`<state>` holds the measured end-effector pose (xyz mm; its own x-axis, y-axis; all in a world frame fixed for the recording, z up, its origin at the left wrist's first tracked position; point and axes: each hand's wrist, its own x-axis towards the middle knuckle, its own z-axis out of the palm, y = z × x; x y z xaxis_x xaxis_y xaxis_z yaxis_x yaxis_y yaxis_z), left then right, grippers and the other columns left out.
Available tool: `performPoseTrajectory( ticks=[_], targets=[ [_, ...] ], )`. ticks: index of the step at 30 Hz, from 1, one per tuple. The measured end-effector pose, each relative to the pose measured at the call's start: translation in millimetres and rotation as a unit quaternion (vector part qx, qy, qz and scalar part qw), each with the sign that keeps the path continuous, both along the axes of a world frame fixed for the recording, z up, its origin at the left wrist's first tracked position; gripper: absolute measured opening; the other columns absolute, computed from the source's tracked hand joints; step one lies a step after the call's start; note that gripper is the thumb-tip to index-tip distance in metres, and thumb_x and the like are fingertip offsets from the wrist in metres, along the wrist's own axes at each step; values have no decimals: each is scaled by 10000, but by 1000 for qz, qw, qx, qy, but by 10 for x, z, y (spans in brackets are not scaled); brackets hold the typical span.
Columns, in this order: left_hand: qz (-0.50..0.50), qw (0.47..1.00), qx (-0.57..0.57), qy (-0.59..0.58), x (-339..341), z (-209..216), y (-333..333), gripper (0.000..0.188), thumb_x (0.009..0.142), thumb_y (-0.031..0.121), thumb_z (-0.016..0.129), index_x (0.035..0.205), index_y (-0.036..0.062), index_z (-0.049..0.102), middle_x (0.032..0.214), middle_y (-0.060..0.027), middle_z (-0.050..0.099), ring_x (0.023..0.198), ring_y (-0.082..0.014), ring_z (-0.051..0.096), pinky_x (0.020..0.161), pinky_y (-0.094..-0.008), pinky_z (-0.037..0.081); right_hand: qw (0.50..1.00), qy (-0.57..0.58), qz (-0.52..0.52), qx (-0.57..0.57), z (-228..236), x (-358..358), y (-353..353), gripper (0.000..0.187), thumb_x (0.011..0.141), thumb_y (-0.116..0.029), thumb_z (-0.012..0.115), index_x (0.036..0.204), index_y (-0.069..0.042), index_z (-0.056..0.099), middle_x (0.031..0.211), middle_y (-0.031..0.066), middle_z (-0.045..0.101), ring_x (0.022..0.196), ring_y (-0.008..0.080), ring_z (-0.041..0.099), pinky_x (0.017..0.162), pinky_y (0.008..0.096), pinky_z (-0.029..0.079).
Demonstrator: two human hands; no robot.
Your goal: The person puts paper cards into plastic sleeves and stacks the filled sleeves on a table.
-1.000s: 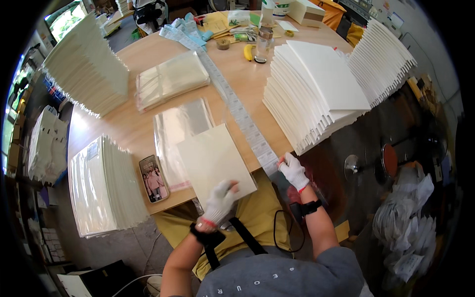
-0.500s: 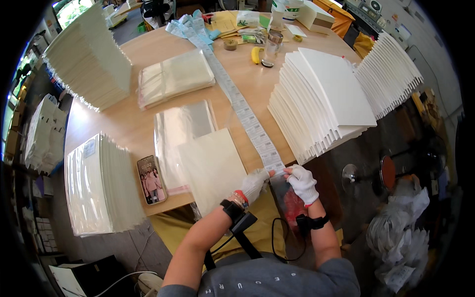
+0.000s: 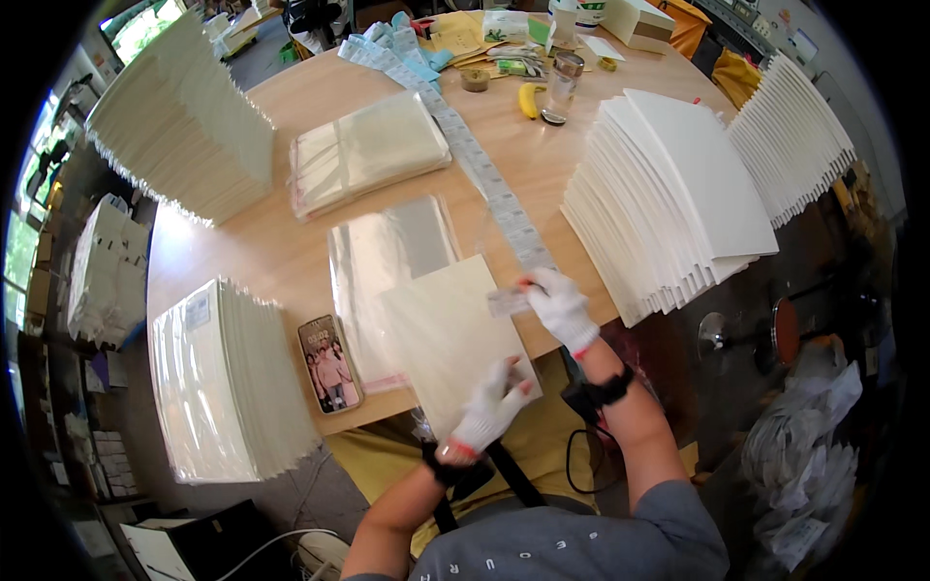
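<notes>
A: What is in the right hand [image 3: 560,302]?
B: A small label [image 3: 506,301], pinched between the fingertips, over the right part of a cream board [image 3: 455,329]. I cannot tell whether it touches the board.

A: And the left hand [image 3: 492,409]?
B: It grips nothing that I can see. Its fingers and thumb are parted over the board's lower right part; contact is hard to judge. Both hands wear white gloves with bare fingertips.

A: Where does the board lie?
B: At the table's [image 3: 300,266] near edge, partly over clear plastic sleeves [image 3: 387,252], its lower end jutting past the edge.

A: Any writing?
B: A long strip of printed labels [image 3: 489,184] runs across the table toward the right hand, its print too small to make out. The hand covers its near end, so I cannot tell whether the pinched label is joined to it. That label is blurred as well.

A: Anything else printed?
B: The wrapped stack [image 3: 208,382] at left has a pale label on top, illegible through the glare. The phone [image 3: 330,363] shows clock digits above a group photo. Light letters cross the grey shirt [image 3: 542,547], which the lower border cuts off.

A: And on the right?
B: A tall stack of white boards [image 3: 668,194], without readable print.
</notes>
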<state>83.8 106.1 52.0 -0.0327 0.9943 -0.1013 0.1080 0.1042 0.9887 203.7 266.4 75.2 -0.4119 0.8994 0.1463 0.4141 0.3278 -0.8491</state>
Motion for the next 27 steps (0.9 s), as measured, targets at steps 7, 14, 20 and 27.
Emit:
performPoseTrajectory(
  ticks=[7,14,20,27],
  targets=[
    [292,953,-80,3,-930,-392,-1203,260,867,127,583,1079,-14,535,808,-40,530,708,-131,506,637,-269,435,991,-84,8,-103,-368,-740,431,183,837,-187,533,921,-49,618,851,148,653,798,286,621,698,365,474],
    [244,888,-205,-331,-636,-503,-1054,265,883,91,585,1089,-38,482,948,-81,566,877,-163,599,705,-292,558,968,-232,34,87,-469,-926,351,234,835,-257,555,936,-45,550,844,167,632,847,342,606,726,431,471],
    [211,905,-137,-343,-587,83,-860,388,856,68,593,1211,-15,460,1131,-93,560,1036,-166,537,904,-280,428,931,-358,-73,-4,-53,-484,197,286,849,-321,539,978,-68,503,903,186,622,817,369,601,686,476,466],
    [154,985,-38,-74,-979,597,-985,338,861,122,618,1129,-33,482,946,-74,554,859,-130,516,760,-275,450,983,-39,118,-134,-26,196,-1035,419,825,-117,586,1220,-10,495,775,72,559,615,168,527,599,295,440]
  ],
)
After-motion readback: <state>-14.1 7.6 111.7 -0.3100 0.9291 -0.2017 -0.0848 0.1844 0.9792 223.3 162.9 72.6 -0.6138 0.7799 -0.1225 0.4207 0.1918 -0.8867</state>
